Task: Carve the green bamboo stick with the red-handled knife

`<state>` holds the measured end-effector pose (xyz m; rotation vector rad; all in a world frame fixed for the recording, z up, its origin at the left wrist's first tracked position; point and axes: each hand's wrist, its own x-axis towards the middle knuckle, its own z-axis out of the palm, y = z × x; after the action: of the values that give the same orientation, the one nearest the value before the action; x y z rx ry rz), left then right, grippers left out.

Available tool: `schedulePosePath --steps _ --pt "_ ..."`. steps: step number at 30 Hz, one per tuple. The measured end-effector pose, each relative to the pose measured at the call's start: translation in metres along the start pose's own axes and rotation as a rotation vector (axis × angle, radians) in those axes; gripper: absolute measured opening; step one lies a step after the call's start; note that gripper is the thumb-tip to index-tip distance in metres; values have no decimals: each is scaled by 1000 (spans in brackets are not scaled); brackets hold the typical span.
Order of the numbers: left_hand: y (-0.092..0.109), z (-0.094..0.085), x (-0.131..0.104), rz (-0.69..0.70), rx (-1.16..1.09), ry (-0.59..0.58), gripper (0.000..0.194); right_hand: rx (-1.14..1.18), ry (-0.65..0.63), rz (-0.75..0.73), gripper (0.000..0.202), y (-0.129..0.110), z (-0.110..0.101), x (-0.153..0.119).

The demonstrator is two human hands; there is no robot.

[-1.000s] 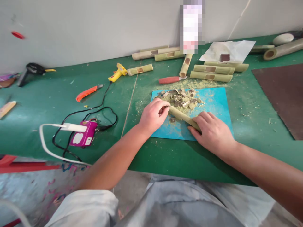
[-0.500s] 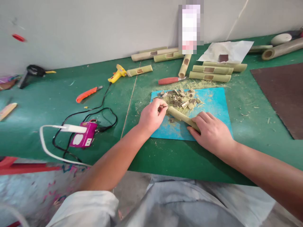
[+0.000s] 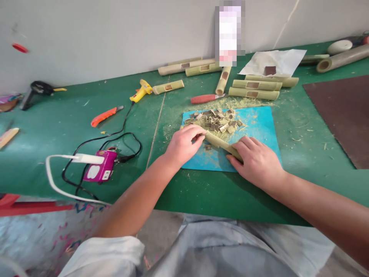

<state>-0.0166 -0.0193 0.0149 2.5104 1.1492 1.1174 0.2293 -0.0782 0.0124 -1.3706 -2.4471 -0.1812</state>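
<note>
My right hand (image 3: 257, 161) is wrapped around the near end of a pale green bamboo tube (image 3: 220, 143), which slants over a blue board (image 3: 256, 129). At the tube's far left end, my left hand (image 3: 184, 144) is closed in a pinch. A small dark bit shows between its fingertips, too small to name; whether it touches the tube I cannot tell. Just behind the tube lies a heap of bamboo chips (image 3: 217, 120) with sawdust around it. A red-handled knife (image 3: 204, 99) rests behind the board.
Several cut bamboo tubes (image 3: 253, 94) lie along the back, by a white paper sheet (image 3: 273, 61). To the left are an orange utility knife (image 3: 106, 116), a yellow glue gun (image 3: 141, 91) and a purple power block (image 3: 100, 165) with cables. A brown sheet (image 3: 337, 115) lies right.
The view has shifted slightly. My left fingers have rolled a little over at the tube's end, so the dark bit shows less. My right hand keeps its hold on the tube.
</note>
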Motion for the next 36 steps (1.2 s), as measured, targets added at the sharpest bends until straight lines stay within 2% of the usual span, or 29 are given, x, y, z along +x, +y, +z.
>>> schedulePosePath --steps 4,8,16,24,30,36 --pt "-1 -4 1 57 43 -32 11 16 -10 17 18 -1 -2 0" --pt "-1 -2 2 111 198 -63 6 44 -3 16 18 -2 -4 -2" --pt "0 4 -1 122 363 -101 20 120 5 -25 17 -5 -2 -3" --pt "4 3 -3 64 350 -115 18 95 -29 -27 18 -8 -2 -4" --pt "6 5 -4 132 285 -121 23 53 -19 -50 17 -10 -2 -4" --pt "6 5 -2 161 324 -102 25 50 -49 -49 16 -12 -3 -3"
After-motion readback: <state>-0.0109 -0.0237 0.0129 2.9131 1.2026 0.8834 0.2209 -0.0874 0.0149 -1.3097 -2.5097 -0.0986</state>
